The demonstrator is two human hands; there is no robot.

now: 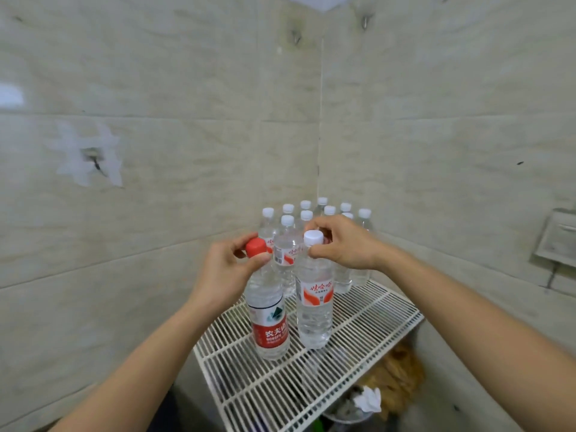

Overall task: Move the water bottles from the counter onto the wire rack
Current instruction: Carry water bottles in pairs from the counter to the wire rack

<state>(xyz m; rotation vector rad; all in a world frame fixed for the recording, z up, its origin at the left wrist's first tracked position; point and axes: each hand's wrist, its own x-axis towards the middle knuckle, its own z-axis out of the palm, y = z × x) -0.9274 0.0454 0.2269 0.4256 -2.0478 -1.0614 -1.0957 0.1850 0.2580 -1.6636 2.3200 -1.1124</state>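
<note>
My left hand [227, 269] grips the neck of a red-capped water bottle [269, 325] with a red label, just under its cap. A white-capped water bottle [314, 310] with a red-and-white label is held at the neck by my right hand [343, 244]. Both bottles stand upright on the white wire rack [311, 378], side by side near its middle. Behind them, in the tiled corner, several more white-capped bottles [311, 213] stand in a tight group on the rack's far end.
Tiled walls [156, 198] close in on the left and right of the rack. Metal hooks [296, 37] stick out of the wall high up. Below the rack lie an orange-brown bundle [402, 375] and crumpled white paper [369, 399]. A wall fixture [558, 238] sits at the right.
</note>
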